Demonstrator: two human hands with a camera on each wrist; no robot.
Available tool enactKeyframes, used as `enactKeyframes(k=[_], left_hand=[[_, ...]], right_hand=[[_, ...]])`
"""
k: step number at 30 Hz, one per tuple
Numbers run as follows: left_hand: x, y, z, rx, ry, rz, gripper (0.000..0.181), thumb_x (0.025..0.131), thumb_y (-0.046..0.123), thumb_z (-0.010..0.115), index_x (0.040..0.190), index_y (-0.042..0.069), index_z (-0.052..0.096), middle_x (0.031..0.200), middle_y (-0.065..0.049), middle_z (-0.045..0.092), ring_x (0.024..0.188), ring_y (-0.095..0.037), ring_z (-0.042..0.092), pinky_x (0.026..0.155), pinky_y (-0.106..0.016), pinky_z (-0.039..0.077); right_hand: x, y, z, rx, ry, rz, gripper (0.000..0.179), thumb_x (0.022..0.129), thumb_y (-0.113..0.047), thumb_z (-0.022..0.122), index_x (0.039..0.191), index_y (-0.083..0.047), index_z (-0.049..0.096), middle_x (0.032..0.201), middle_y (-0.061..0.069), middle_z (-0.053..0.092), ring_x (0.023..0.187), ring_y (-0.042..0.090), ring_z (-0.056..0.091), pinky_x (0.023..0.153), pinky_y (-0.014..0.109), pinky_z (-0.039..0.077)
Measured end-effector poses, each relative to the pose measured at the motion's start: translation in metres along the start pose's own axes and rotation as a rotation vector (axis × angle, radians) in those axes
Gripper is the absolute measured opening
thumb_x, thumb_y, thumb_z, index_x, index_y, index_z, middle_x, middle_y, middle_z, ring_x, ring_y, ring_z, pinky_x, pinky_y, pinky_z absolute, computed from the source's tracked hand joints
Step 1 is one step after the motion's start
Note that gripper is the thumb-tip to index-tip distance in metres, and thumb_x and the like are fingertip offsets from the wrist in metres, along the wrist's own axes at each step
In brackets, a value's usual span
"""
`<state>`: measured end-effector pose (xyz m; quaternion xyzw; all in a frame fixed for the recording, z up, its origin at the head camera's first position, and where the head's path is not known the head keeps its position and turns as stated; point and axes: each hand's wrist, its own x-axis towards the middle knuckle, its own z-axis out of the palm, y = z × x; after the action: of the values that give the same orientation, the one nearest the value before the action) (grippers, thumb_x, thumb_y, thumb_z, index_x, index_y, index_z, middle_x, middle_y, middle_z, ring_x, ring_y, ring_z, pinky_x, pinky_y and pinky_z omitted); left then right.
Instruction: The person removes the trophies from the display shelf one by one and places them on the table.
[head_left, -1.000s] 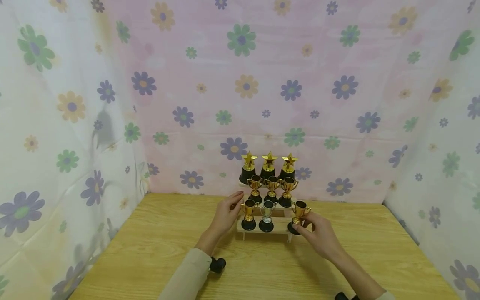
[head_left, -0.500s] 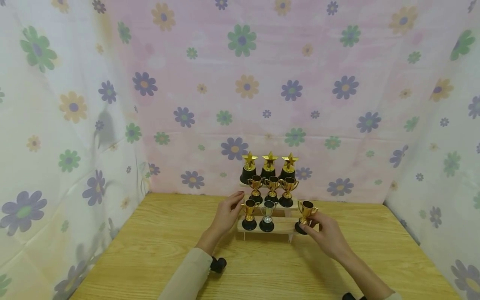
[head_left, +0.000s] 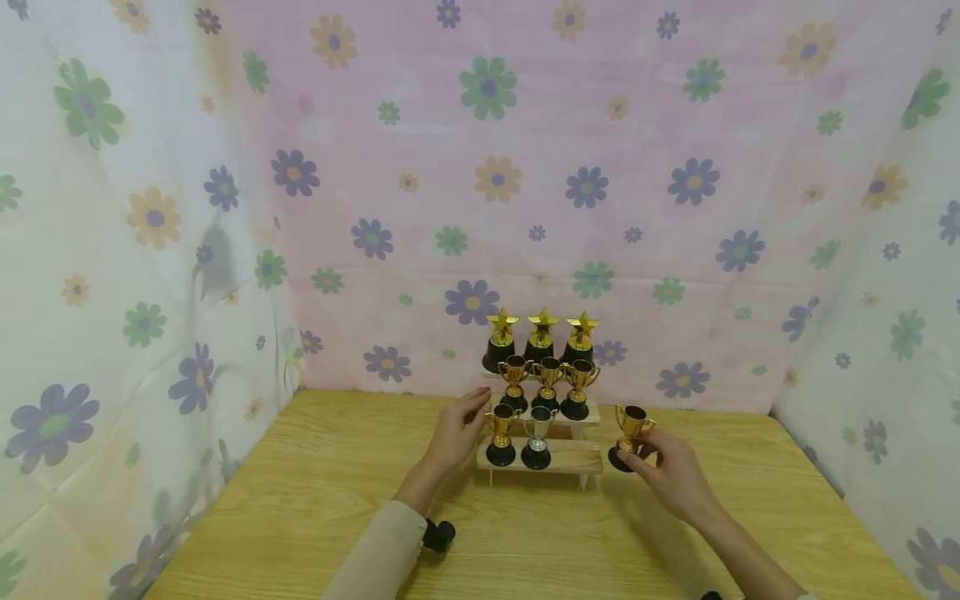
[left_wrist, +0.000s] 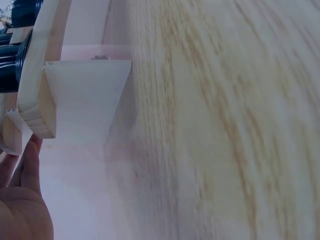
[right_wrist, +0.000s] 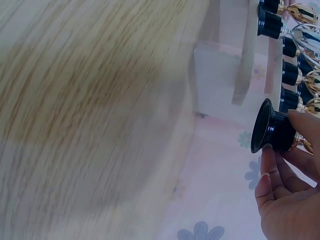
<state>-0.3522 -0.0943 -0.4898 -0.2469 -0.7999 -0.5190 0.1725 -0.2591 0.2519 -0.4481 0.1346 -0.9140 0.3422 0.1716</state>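
My right hand (head_left: 678,479) pinches a small gold trophy cup (head_left: 632,421), upright in the air just right of a tiered wooden stand (head_left: 581,457). Thumb and fingers grip its black base (right_wrist: 274,131), whose underside edge faces the camera in the right wrist view. At the stand's left side is my left hand (head_left: 453,433), its extended fingers (left_wrist: 31,167) right at the shelf ends. On the front step stand another gold trophy cup (head_left: 502,425) and a silver trophy cup (head_left: 537,425); the right part of that step is bare.
Three gold cups (head_left: 549,375) line the middle step, and three star trophies (head_left: 542,329) the top one. A wooden table (head_left: 337,467) spreads around the stand. Flowered cloth (head_left: 390,317) hangs behind and at both sides.
My right hand has lifted the gold trophy cup away from the front step's right end and carried it to the right. My left hand has stayed at the stand's left side.
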Motion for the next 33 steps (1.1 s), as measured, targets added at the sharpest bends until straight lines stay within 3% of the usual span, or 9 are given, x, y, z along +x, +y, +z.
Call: enactKeyframes(k=[7,18,28,33], left_hand=[[0.0,0.001,0.0,0.008,-0.01,-0.003,0.034,0.105,0.005,0.056,0.137,-0.009,0.06,0.146,-0.027,0.053,0.132,-0.037,0.056,0.096,-0.043,0.056],[0.001,0.001,0.0,0.016,0.006,0.015,0.033,0.104,0.002,0.057,0.135,-0.011,0.06,0.143,-0.029,0.055,0.129,-0.039,0.058,0.095,-0.043,0.056],[0.001,0.0,0.0,0.001,-0.004,-0.014,0.033,0.105,0.004,0.056,0.136,-0.008,0.061,0.145,-0.026,0.055,0.131,-0.035,0.057,0.097,-0.042,0.055],[0.001,0.0,0.0,0.017,0.003,0.012,0.033,0.105,0.003,0.056,0.134,-0.01,0.061,0.143,-0.027,0.056,0.13,-0.037,0.058,0.096,-0.042,0.056]], right_hand=[[0.0,0.008,-0.004,-0.008,0.008,0.004,0.016,0.093,-0.017,0.077,0.104,-0.005,0.074,0.087,-0.002,0.068,0.077,0.011,0.057,0.06,0.025,0.045],[0.004,0.028,-0.004,-0.012,-0.035,0.091,0.025,0.095,-0.022,0.076,0.11,-0.002,0.073,0.098,0.006,0.073,0.087,0.019,0.064,0.074,0.035,0.054],[0.003,0.038,-0.006,-0.009,-0.063,0.13,0.031,0.095,-0.023,0.076,0.112,0.002,0.071,0.101,0.01,0.073,0.09,0.025,0.066,0.076,0.04,0.056],[0.003,0.043,-0.006,-0.005,-0.076,0.139,0.03,0.094,-0.021,0.077,0.112,0.003,0.071,0.1,0.011,0.072,0.089,0.025,0.066,0.074,0.038,0.056]])
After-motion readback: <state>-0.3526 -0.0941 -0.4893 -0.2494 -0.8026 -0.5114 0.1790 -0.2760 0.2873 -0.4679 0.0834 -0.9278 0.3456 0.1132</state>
